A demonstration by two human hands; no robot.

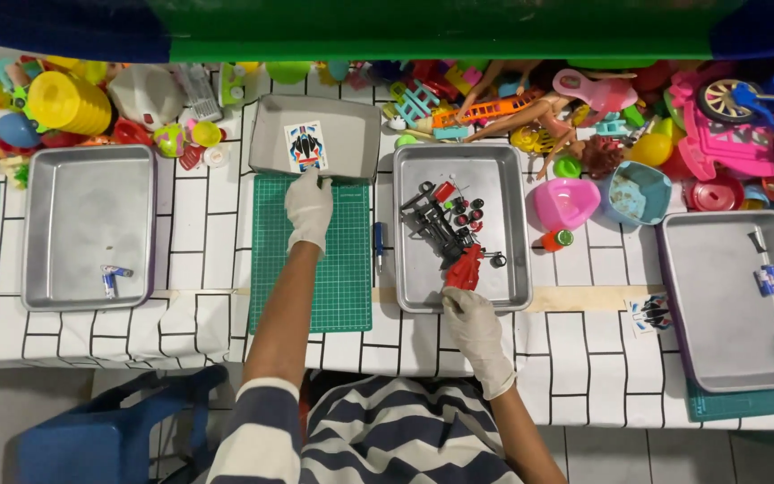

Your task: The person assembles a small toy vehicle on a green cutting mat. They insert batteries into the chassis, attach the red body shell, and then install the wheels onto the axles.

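My left hand (308,208), in a white glove, reaches forward over the green cutting mat (311,269) and touches the near rim of a small metal tray (315,134) that holds a printed sticker sheet (305,146). My right hand (472,323), also gloved, rests at the near edge of another metal tray (512,224). Its fingers pinch a red toy car body (465,267). Inside that tray lie a black toy chassis (430,220), small wheels and other loose parts.
A blue screwdriver (378,244) lies between the mat and the parts tray. Metal trays stand at left (87,224) and right (736,305). A pile of colourful plastic toys (602,108) lines the table's far edge. A blue stool (100,430) stands below left.
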